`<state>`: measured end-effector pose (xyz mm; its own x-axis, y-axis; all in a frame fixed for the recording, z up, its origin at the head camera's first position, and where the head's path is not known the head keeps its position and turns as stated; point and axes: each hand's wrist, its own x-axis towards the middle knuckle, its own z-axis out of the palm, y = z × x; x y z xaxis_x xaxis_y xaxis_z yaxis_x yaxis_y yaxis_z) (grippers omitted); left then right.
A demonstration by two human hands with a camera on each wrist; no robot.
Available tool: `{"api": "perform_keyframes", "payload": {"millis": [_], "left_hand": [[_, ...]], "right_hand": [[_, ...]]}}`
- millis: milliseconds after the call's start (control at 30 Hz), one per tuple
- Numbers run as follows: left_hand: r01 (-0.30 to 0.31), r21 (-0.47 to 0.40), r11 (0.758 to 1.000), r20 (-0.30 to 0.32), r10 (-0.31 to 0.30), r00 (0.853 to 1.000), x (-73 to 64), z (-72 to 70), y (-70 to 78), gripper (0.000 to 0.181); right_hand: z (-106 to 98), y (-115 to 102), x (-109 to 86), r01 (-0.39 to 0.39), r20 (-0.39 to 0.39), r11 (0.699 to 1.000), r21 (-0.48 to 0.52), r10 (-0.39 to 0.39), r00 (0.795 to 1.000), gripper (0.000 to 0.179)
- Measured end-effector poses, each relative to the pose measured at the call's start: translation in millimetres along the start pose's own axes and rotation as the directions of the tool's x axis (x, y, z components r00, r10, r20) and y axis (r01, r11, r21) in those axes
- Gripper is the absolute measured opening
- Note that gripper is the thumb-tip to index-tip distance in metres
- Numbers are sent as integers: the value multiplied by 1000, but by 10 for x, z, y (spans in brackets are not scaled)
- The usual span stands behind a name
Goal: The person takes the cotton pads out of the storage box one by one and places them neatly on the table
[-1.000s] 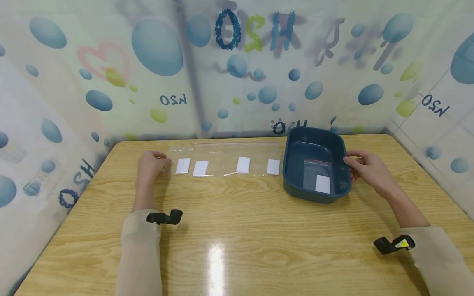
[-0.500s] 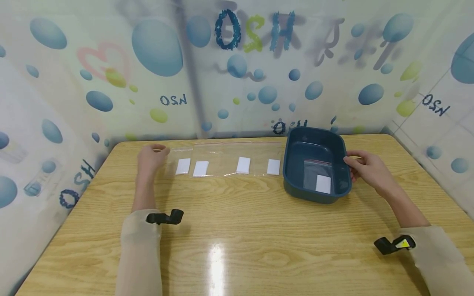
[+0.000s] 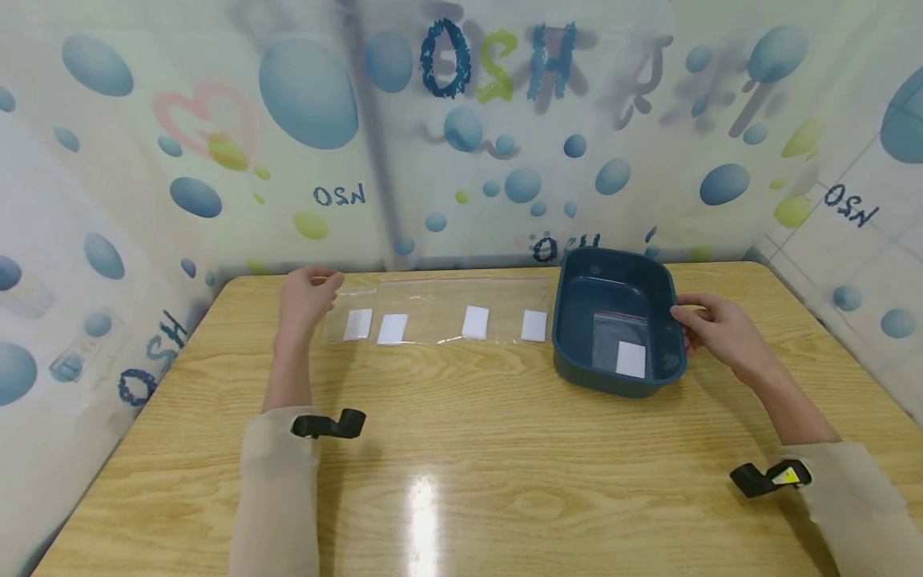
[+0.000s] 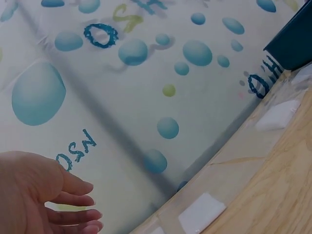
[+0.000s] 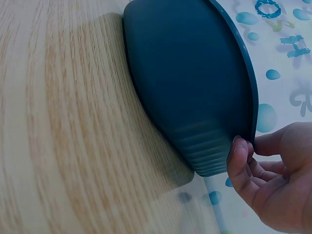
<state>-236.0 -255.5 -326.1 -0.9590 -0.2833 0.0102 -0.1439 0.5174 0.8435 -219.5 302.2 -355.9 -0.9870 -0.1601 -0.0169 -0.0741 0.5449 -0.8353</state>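
Note:
My right hand (image 3: 721, 332) pinches the right rim of a dark blue plastic bin (image 3: 613, 386); the right wrist view shows thumb and fingers on either side of that rim. Inside the bin lies a clear zip bag (image 3: 609, 344) with a white rectangle in its corner. Left of the bin, several similar clear bags (image 3: 436, 311) lie in a row, each with a white rectangular piece (image 3: 474, 322). Raised over the row's left end is my left hand (image 3: 306, 300), its fingers loosely bent and holding nothing, as the left wrist view (image 4: 53, 195) confirms.
The bags lie along the back of a wood-grain table (image 3: 461, 449), close to a wall sheet (image 3: 461, 200) printed with blue and green drops. The bin stands at the back right, against the row's right end. Black camera mounts (image 3: 330, 424) sit on both sleeves.
My left hand has lifted away from the leftmost bag, moving up and then a little to the right. The bags, the bin and my right hand stay in place.

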Motion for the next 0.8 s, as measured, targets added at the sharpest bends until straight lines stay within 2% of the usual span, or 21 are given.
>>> {"api": "perform_keyframes", "payload": {"millis": [333, 800], "left_hand": [[-36, -67, 997, 56, 40, 998, -40, 58, 156, 43], [-95, -95, 991, 77, 102, 992, -141, 210, 462, 39]], "right_hand": [[-1, 10, -5, 9, 0, 1000, -1, -9, 1000, 57], [-3, 0, -5, 12, 8, 1000, 3, -12, 1000, 58]]}}
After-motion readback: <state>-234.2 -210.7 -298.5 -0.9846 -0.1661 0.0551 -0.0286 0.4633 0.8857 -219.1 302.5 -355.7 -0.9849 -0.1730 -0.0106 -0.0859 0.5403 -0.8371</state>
